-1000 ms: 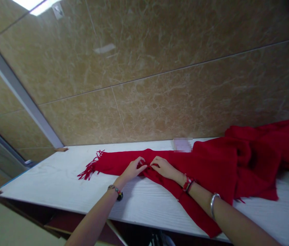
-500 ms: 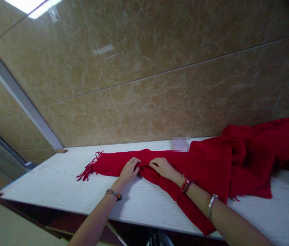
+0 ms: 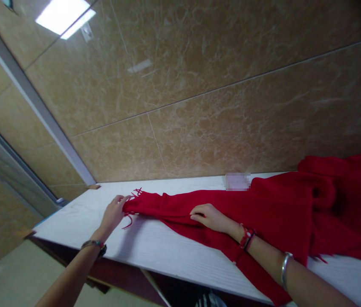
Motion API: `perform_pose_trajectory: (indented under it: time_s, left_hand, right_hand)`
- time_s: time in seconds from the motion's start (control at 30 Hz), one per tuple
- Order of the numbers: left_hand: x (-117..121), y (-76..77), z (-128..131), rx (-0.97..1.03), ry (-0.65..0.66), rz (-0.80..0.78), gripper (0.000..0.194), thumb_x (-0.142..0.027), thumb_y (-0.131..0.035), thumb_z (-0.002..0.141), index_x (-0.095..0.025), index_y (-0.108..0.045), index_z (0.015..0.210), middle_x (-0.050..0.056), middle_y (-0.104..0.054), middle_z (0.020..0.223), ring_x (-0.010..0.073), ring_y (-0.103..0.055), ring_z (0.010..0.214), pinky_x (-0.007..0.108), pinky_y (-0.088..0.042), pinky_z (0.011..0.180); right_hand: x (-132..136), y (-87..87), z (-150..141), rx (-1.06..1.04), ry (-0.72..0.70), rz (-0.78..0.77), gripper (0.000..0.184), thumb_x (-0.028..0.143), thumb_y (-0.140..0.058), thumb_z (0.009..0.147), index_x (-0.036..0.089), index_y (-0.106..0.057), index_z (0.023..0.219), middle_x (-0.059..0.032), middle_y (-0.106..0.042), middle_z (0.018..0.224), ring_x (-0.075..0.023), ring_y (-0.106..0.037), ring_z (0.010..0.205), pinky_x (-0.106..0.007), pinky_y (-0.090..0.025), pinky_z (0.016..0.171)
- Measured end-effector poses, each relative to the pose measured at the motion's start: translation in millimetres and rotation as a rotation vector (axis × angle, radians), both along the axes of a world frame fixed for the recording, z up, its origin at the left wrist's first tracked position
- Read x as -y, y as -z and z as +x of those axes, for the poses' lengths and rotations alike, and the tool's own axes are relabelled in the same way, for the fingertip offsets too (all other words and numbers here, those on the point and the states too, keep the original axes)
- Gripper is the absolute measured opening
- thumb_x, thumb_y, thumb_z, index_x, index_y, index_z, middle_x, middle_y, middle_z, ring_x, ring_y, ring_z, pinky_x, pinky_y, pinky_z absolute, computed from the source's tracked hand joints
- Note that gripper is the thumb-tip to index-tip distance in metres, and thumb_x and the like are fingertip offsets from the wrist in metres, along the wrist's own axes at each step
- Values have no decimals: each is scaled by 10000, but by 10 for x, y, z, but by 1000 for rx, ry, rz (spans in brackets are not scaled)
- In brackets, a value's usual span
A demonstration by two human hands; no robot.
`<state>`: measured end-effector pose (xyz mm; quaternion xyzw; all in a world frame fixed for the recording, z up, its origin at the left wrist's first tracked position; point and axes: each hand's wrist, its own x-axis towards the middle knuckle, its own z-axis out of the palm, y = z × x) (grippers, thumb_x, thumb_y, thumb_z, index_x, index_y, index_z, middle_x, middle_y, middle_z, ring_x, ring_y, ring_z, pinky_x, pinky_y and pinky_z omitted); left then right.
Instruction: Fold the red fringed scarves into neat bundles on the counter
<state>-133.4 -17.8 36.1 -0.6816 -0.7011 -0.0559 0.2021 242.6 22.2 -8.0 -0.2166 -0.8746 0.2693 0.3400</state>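
A red fringed scarf [image 3: 180, 207] stretches along the white tabletop, with its broad part and folds towards the right. My left hand [image 3: 114, 213] is closed around the scarf's narrow fringed end at the left. That end is gathered and slightly raised, and loose tassels hang by my fingers. My right hand [image 3: 212, 216] lies over the middle of the scarf, thumb and fingers curled together on the cloth. Whether a fold is pinched between them is hard to make out. One strip of red cloth runs under my right forearm to the front edge.
A polished brown tile wall [image 3: 199, 128] rises right behind the white table [image 3: 174, 256]. By the wall sits a small blurred pale item [image 3: 238, 181]. More bunched red cloth [image 3: 353, 200] lies at the right. Below the front edge is a dark open space.
My left hand has moved left from the scarf's middle to its fringed end and taken hold of it, gathering it. My right hand stays on the middle. The view has shifted a little.
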Motion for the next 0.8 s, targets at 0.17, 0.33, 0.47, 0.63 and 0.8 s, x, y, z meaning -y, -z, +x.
perform_pose_trajectory:
  time_s: [0.17, 0.33, 0.47, 0.63, 0.8]
  left_hand:
    - [297, -39, -720, -16, -233, -223, 441, -42, -379, 702, -232, -564, 1055, 56, -566, 1017, 185, -531, 961, 290, -416, 817]
    - [351, -13, -777, -123, -404, -356, 416, -69, -330, 763, -235, -581, 1050, 106, -574, 1053, 251, -537, 980, 409, -426, 774]
    - [105, -14, -336, -129, -420, -268, 451, -107, -370, 768, -225, -500, 1182, 169, -462, 1232, 345, -436, 1119, 561, -349, 836]
    - [-327, 154, 383, 141, -4, -49, 609, 11, -366, 682, -144, -387, 1270, 142, -406, 1300, 205, -422, 1163, 355, -351, 958]
    - [-396, 574, 706, 287, 76, -134, 435, -332, -335, 855, -185, -412, 1257, 134, -411, 1311, 271, -342, 1221, 484, -309, 957]
  right_hand:
    - [96, -8, -20, 135, -320, -214, 274, 361, -484, 808, 157, -667, 805, -20, -644, 735, -123, -552, 645, -219, -419, 612]
    - [45, 1, -55, -18, -185, -252, 299, 376, -454, 825, 160, -653, 880, -57, -645, 897, -154, -574, 828, -266, -437, 767]
    - [-58, 140, -37, 135, 217, -49, 371, 367, -455, 823, 173, -554, 1124, -119, -532, 1175, -219, -443, 1116, -404, -303, 967]
    - [-35, 317, -17, 550, 244, 4, 562, 512, -433, 800, 255, -378, 1296, -109, -292, 1389, -324, -188, 1274, -586, -122, 980]
    - [6, 320, -41, 572, 227, 72, 568, 542, -361, 823, 253, -351, 1311, -118, -259, 1402, -335, -164, 1278, -600, -115, 971]
